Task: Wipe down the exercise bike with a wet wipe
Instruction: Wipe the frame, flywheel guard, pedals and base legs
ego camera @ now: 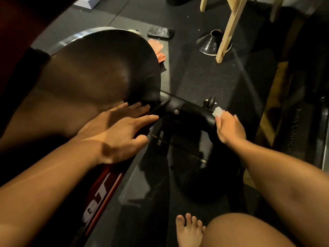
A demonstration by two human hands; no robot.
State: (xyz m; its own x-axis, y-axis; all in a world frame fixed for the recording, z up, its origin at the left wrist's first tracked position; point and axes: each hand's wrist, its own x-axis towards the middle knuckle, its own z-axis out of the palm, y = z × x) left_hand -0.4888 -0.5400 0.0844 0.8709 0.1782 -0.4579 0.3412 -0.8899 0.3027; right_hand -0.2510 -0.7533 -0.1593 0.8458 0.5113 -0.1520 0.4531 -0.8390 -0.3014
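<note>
The exercise bike's dark flywheel cover (92, 72) fills the left of the view, and its black base stabilizer bar (192, 111) runs to the right across the floor. My left hand (121, 129) lies flat with fingers spread on the lower edge of the cover, holding nothing. My right hand (229, 129) pinches a small folded white wet wipe (217, 112) and presses it against the right end of the bar, close to a small transport wheel (211, 102).
On the dark rubber floor lie a black phone (160, 32), an orange cloth (158, 50) and a black cone-shaped base (211, 42). Pale wooden legs (229, 29) stand at the back right. My bare foot (189, 230) and knee are at the bottom.
</note>
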